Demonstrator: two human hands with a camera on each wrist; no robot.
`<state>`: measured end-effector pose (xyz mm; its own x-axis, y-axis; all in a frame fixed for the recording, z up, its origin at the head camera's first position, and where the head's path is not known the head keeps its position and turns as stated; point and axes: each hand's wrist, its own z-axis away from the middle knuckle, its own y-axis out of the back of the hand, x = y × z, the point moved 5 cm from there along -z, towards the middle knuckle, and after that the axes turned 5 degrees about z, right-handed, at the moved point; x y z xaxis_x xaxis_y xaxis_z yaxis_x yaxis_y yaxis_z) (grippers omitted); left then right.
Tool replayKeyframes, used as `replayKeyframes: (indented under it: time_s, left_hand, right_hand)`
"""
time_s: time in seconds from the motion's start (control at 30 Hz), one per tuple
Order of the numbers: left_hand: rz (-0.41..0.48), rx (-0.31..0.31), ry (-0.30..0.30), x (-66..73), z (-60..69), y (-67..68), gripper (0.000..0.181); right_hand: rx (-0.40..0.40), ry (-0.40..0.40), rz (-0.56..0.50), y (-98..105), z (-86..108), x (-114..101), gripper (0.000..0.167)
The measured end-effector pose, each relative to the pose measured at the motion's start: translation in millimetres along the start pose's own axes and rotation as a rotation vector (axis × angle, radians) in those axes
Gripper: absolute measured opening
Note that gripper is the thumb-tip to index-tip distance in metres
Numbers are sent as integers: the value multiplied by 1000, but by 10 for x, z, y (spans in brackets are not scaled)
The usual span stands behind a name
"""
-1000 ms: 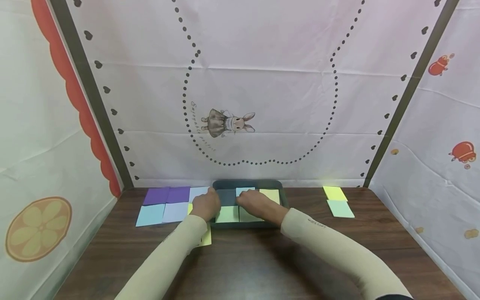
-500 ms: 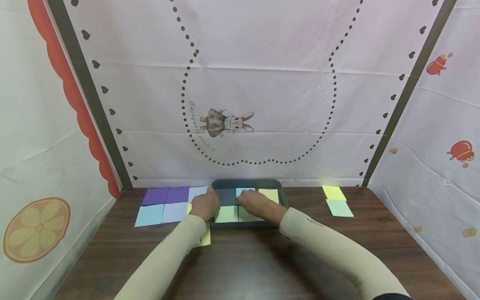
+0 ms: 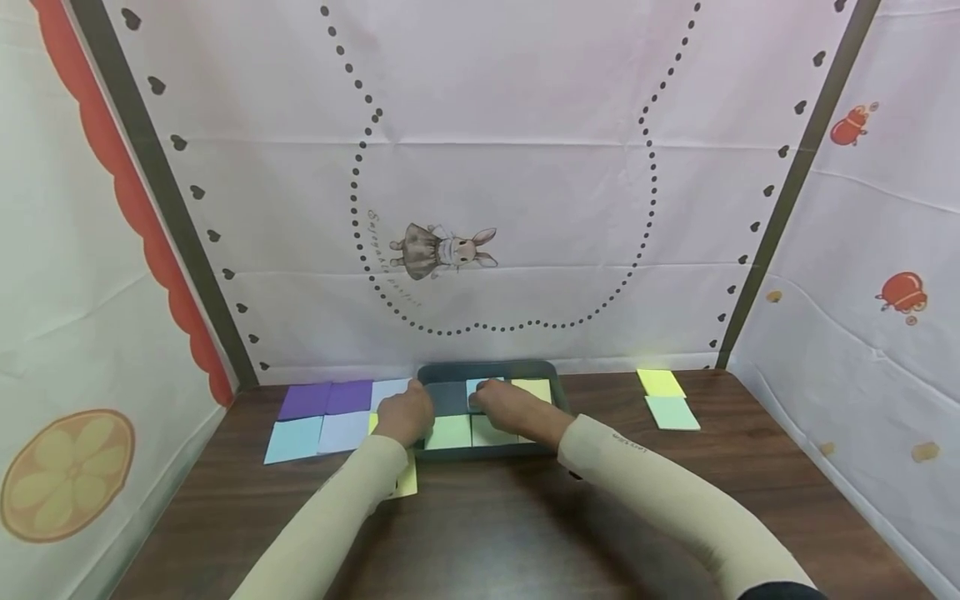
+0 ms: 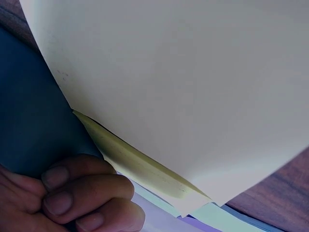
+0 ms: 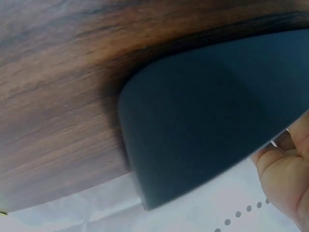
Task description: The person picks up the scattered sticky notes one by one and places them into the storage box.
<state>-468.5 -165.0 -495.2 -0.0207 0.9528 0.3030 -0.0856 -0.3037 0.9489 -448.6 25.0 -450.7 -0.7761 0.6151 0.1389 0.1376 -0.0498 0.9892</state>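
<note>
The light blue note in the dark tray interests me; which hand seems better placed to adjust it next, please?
Probably the right: the right hand is over the dark tray with its fingers at the light blue note, while the left hand is at the tray's left edge.

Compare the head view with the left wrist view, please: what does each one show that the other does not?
Of these two, only the head view shows the right hand, the rabbit print and the orange-slice print. Only the left wrist view shows the fingernails of the left hand. Both show that hand, the dark tray and the wooden table.
</note>
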Motion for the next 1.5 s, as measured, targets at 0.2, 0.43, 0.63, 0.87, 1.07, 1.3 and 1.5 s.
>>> replayKeyframes:
  time_s: [0.2, 0.43, 0.63, 0.87, 1.07, 1.3, 1.5]
  left_hand:
    - [23, 7, 13, 212, 426, 286, 50]
    - [17, 33, -3, 191, 454, 279, 52]
    - [14, 26, 6, 48, 191, 118, 56]
    - [7, 31, -7, 136, 311, 194, 58]
    - [14, 14, -1, 273, 518, 345, 54]
    - [8, 13, 3, 278, 498, 322, 59]
    - [5, 6, -2, 281, 510, 341, 61]
  right_hand:
    - [9, -27, 16, 109, 98, -37, 28]
    - [-3, -95, -29, 321, 276, 2, 33]
    - [60, -117, -65, 458, 374, 169, 32]
    - [119, -207, -74, 547, 554, 425, 31]
    - [186, -297, -76, 617, 749, 709, 32]
    - [307, -338, -70, 621, 982, 1177, 30]
    - [255, -488, -90, 727, 1253, 1382, 28]
